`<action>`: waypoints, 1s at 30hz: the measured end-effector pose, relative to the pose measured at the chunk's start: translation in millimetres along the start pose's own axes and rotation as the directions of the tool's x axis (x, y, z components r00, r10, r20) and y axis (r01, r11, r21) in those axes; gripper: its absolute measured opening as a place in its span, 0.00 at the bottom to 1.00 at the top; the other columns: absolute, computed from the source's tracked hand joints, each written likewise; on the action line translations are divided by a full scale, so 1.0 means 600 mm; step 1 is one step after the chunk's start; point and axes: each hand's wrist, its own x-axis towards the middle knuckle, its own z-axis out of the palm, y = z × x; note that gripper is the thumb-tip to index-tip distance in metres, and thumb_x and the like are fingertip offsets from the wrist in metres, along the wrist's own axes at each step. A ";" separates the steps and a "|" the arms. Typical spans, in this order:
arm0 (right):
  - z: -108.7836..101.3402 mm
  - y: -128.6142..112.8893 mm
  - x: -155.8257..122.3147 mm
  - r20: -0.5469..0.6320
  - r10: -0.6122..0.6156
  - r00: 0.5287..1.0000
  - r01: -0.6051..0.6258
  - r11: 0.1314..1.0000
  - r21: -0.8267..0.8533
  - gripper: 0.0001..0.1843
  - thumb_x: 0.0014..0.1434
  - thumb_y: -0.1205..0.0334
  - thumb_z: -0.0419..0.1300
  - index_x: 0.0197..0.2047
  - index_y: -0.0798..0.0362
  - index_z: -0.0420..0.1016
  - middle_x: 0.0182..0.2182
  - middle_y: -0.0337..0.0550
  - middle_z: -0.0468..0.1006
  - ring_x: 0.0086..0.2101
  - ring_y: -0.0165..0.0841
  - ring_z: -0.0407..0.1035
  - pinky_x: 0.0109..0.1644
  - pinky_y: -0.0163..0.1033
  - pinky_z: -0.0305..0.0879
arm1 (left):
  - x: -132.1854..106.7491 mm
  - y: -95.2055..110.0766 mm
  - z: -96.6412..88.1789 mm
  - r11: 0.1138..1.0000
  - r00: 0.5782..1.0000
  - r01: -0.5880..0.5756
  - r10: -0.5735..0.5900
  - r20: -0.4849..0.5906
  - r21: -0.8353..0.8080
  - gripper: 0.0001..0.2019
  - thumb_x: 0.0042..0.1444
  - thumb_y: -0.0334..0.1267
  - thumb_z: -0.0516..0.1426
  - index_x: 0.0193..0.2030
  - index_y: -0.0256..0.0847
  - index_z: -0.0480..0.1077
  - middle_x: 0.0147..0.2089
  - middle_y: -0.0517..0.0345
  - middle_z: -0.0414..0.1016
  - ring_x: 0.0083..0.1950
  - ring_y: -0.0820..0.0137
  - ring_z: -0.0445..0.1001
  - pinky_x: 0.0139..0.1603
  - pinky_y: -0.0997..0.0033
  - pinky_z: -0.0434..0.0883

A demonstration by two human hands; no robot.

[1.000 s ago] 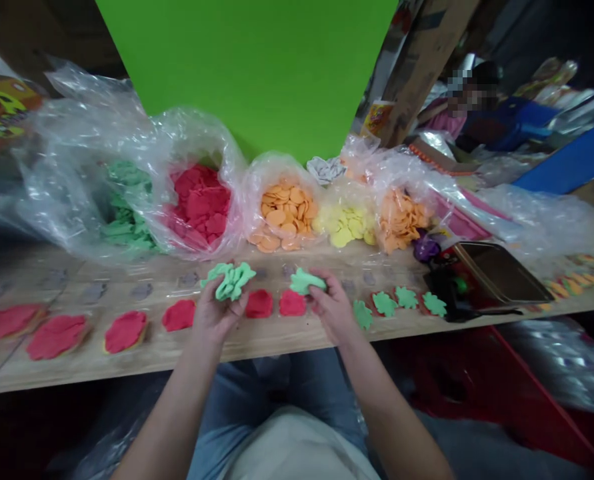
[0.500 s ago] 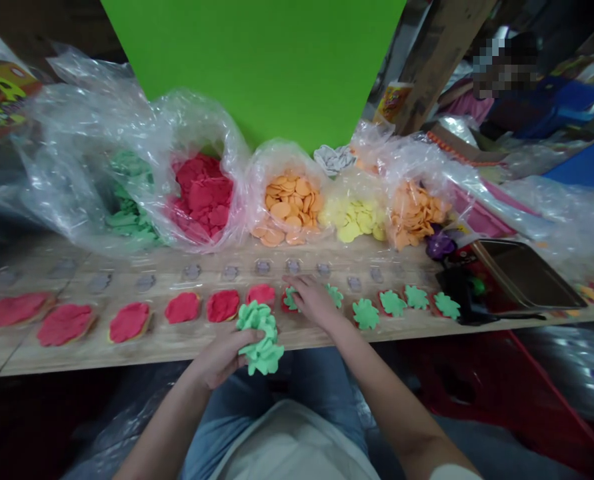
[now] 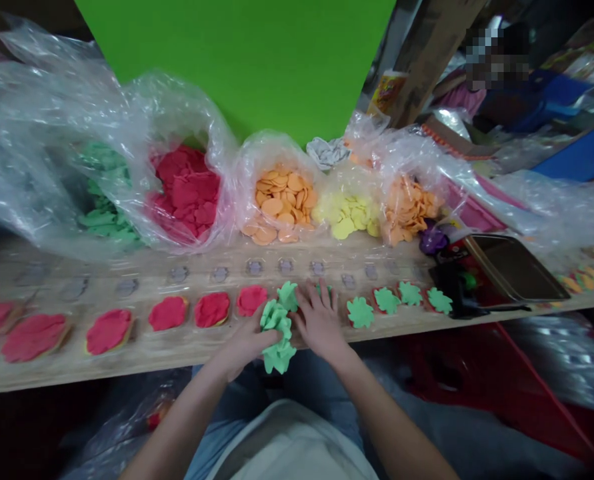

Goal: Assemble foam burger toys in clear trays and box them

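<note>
Closer together now, the left hand [image 3: 241, 345] curls around a soft, light stack of green clay cutouts [image 3: 278, 337] above the wooden plank [image 3: 127, 365], best pinched at its edge; the right hand [image 3: 319, 319] lies open, fingers spread.

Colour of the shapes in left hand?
Stack of shapes: pale mint green, clearest in the head view.

Craft workshop: plank bench [image 3: 127, 365], plastic bags [image 3: 217, 133] of coloured cutouts [image 3: 281, 203].

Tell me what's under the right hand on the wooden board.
A green scalloped piece shows just past the fingertips of the right hand, on the wooden board. Whatever lies directly beneath the palm is covered and cannot be seen.
</note>
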 end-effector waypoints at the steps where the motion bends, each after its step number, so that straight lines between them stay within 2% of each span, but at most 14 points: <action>1: -0.002 0.001 0.003 0.005 0.005 1.000 -0.005 1.000 -0.002 0.25 0.59 0.50 0.50 0.59 0.48 0.60 0.62 0.46 0.53 0.62 0.49 0.34 0.60 0.61 0.36 | -0.003 -0.002 -0.001 1.000 1.000 -0.001 0.001 -0.011 -0.025 0.25 0.46 0.36 0.58 0.54 0.46 0.61 0.40 0.57 0.73 0.37 0.67 0.74 0.30 0.71 0.72; 5: -0.019 0.012 0.017 -0.003 -0.022 1.000 0.022 1.000 0.006 0.23 0.59 0.48 0.49 0.54 0.48 0.66 0.61 0.46 0.54 0.62 0.48 0.36 0.60 0.60 0.37 | -0.011 -0.006 -0.009 0.975 0.997 0.018 -0.033 -0.068 -0.220 0.21 0.45 0.36 0.60 0.49 0.41 0.65 0.38 0.55 0.74 0.36 0.67 0.75 0.31 0.69 0.74; 9: -0.018 0.013 0.031 -0.069 -0.048 0.996 0.048 0.999 -0.012 0.24 0.61 0.50 0.46 0.59 0.47 0.60 0.63 0.45 0.50 0.63 0.45 0.34 0.61 0.58 0.37 | -0.016 -0.004 -0.028 0.905 0.995 0.039 -0.075 -0.069 -0.423 0.13 0.49 0.34 0.58 0.42 0.34 0.68 0.37 0.49 0.75 0.34 0.65 0.75 0.34 0.64 0.75; 12: -0.003 0.003 0.039 -0.071 -0.086 0.994 0.083 0.996 -0.044 0.25 0.59 0.48 0.50 0.59 0.44 0.60 0.63 0.44 0.48 0.62 0.47 0.34 0.60 0.61 0.35 | -0.021 -0.006 -0.040 0.846 0.993 0.022 -0.081 -0.086 -0.533 0.10 0.51 0.32 0.56 0.42 0.33 0.69 0.37 0.49 0.76 0.33 0.67 0.76 0.33 0.67 0.75; 15: 0.001 -0.004 0.040 -0.097 -0.089 0.991 0.083 0.994 -0.064 0.23 0.58 0.48 0.52 0.56 0.42 0.63 0.63 0.44 0.50 0.62 0.48 0.37 0.60 0.63 0.34 | -0.023 -0.010 -0.046 0.801 0.989 -0.004 -0.086 -0.121 -0.599 0.09 0.52 0.30 0.56 0.41 0.33 0.69 0.37 0.50 0.76 0.32 0.70 0.76 0.30 0.72 0.75; 18: -0.006 -0.007 0.034 -0.121 -0.142 0.982 0.132 0.988 -0.082 0.22 0.55 0.50 0.56 0.53 0.43 0.67 0.63 0.45 0.50 0.62 0.50 0.37 0.60 0.64 0.33 | -0.022 -0.010 -0.049 0.765 0.981 -0.020 -0.108 -0.159 -0.644 0.07 0.52 0.30 0.56 0.40 0.34 0.69 0.33 0.54 0.76 0.29 0.72 0.75 0.27 0.74 0.75; 22: 0.001 -0.007 0.024 -0.177 -0.182 0.967 0.168 0.982 -0.089 0.19 0.55 0.52 0.58 0.50 0.47 0.70 0.62 0.48 0.53 0.62 0.49 0.37 0.60 0.62 0.36 | -0.020 -0.005 -0.049 0.761 0.976 -0.052 -0.100 -0.196 -0.647 0.06 0.52 0.30 0.56 0.38 0.35 0.69 0.30 0.58 0.75 0.26 0.74 0.74 0.26 0.75 0.74; 24: 0.012 -0.005 0.021 -0.222 -0.196 0.955 0.182 0.980 -0.084 0.16 0.58 0.54 0.55 0.48 0.49 0.71 0.60 0.47 0.58 0.62 0.47 0.38 0.61 0.60 0.38 | -0.023 -0.007 -0.044 0.787 0.984 -0.045 -0.072 -0.164 -0.615 0.07 0.52 0.30 0.56 0.39 0.35 0.69 0.32 0.56 0.76 0.28 0.72 0.75 0.28 0.73 0.75; 26: 0.021 -0.002 0.018 -0.258 -0.215 0.942 0.203 0.976 -0.073 0.14 0.60 0.56 0.53 0.47 0.49 0.72 0.58 0.46 0.62 0.62 0.45 0.40 0.61 0.58 0.38 | -0.029 -0.015 -0.034 0.821 0.995 0.004 -0.062 -0.082 -0.571 0.09 0.51 0.31 0.57 0.40 0.33 0.69 0.34 0.52 0.77 0.32 0.69 0.76 0.31 0.71 0.75; 30: 0.030 0.007 0.010 -0.323 -0.196 0.926 0.194 0.980 -0.040 0.14 0.60 0.57 0.53 0.46 0.49 0.72 0.56 0.44 0.65 0.61 0.43 0.43 0.61 0.56 0.40 | -0.041 -0.043 -0.006 0.842 0.986 0.165 -0.136 0.095 -0.514 0.12 0.50 0.33 0.58 0.43 0.34 0.68 0.38 0.49 0.77 0.37 0.66 0.76 0.37 0.67 0.75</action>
